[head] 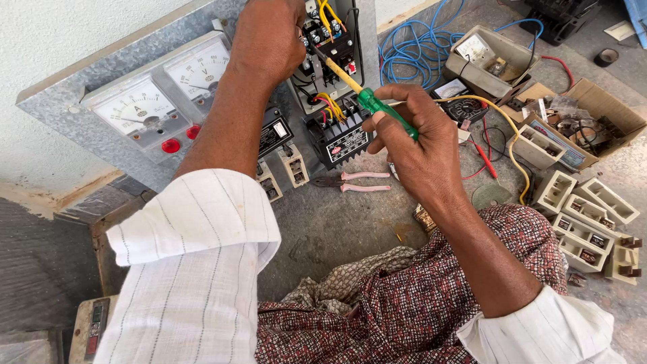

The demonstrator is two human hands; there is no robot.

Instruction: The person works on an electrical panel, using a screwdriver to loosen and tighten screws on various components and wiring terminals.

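Head view: screwdriver [381,111] gripped in right hand [418,145].

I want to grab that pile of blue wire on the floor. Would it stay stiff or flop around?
The blue wire lies in loose tangled loops, so it would probably flop and trail. Being thin, it looks light. Its loops reach the grey meter box, so it might snag there.

An electrical repair workshop: panel meters [168,94], coiled blue wire [414,50] and fuse holders [586,222] (scattered) cover the concrete floor [330,222].
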